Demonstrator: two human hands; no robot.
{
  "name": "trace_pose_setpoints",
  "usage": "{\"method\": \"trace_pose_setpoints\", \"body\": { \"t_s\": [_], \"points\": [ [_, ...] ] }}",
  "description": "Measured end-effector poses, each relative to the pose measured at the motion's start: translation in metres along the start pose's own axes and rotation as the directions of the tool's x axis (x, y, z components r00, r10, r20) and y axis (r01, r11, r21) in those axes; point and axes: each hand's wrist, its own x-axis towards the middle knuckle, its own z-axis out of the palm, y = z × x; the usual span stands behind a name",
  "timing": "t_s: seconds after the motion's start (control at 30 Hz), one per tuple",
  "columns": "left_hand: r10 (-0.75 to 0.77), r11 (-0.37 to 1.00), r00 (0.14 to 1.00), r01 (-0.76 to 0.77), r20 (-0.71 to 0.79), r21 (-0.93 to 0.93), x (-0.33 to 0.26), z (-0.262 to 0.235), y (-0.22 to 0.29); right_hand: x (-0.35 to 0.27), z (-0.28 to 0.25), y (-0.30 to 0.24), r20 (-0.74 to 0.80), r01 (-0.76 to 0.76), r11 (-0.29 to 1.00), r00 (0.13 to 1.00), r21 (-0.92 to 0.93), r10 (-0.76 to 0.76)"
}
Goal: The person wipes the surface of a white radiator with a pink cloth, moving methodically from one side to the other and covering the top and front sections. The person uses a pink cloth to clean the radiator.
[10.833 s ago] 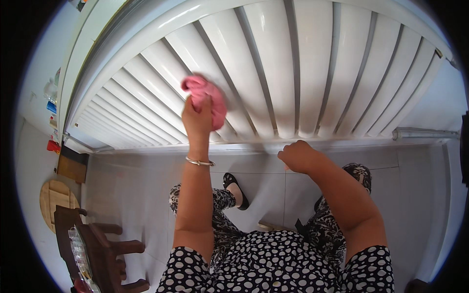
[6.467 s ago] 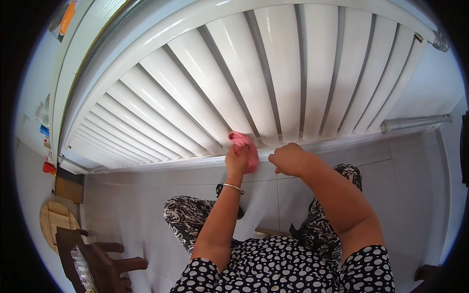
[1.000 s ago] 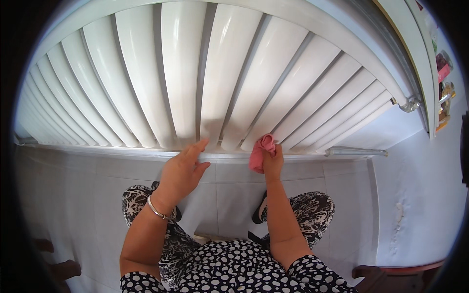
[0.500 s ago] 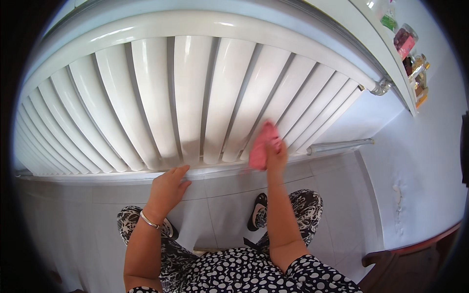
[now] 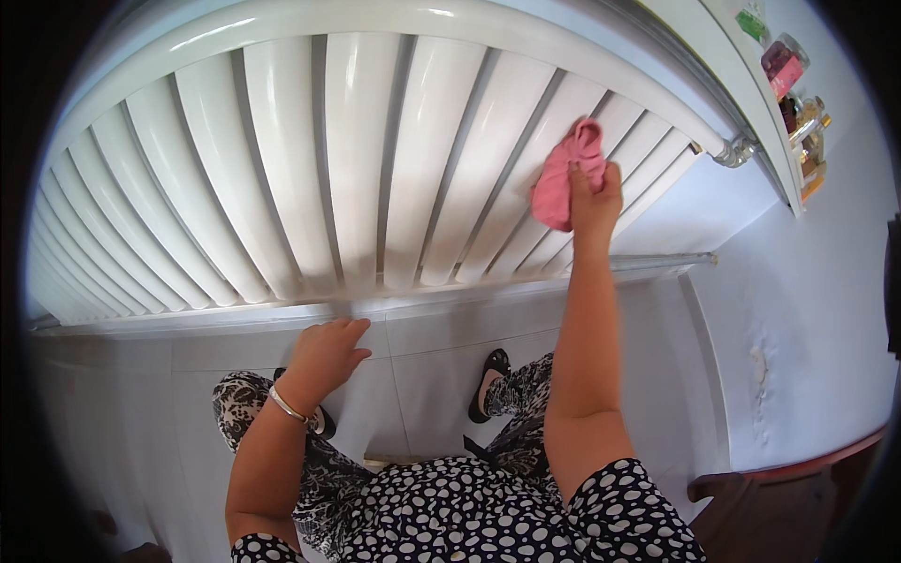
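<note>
A white radiator (image 5: 357,159) with several upright slats fills the upper part of the view. My right hand (image 5: 597,202) is closed on a bunched pink cloth (image 5: 563,178), which lies against the slats toward the radiator's right end. My left hand (image 5: 326,358), with a silver bangle at its wrist, hangs over the floor just below the radiator's bottom edge. Its fingers are partly spread and hold nothing.
A shelf at the upper right carries several bottles and packets (image 5: 798,117). Pipes (image 5: 666,262) run from the radiator's right end toward the blue-white wall (image 5: 807,310). Dark wooden furniture (image 5: 779,507) stands at the lower right, on grey floor tiles (image 5: 648,375).
My right hand has carried the pink cloth up and to the right along the slats. The left hand stays at nearly the same place, held a little farther from the radiator's bottom edge.
</note>
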Motion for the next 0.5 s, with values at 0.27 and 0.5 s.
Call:
{"method": "trace_pose_setpoints", "body": {
  "t_s": [0.27,0.5],
  "points": [
    [0.019,0.999,0.988,-0.026,0.156,0.044,0.004,0.004,0.012,-0.113,0.006,0.084,0.069,-0.278,0.959,0.957,-0.062,0.282],
    [-0.018,0.987,0.969,-0.022,0.245,0.16,0.008,0.009,0.011,-0.18,0.014,0.135,0.081,-0.476,0.879,0.876,-0.021,0.476]
  ]
}}
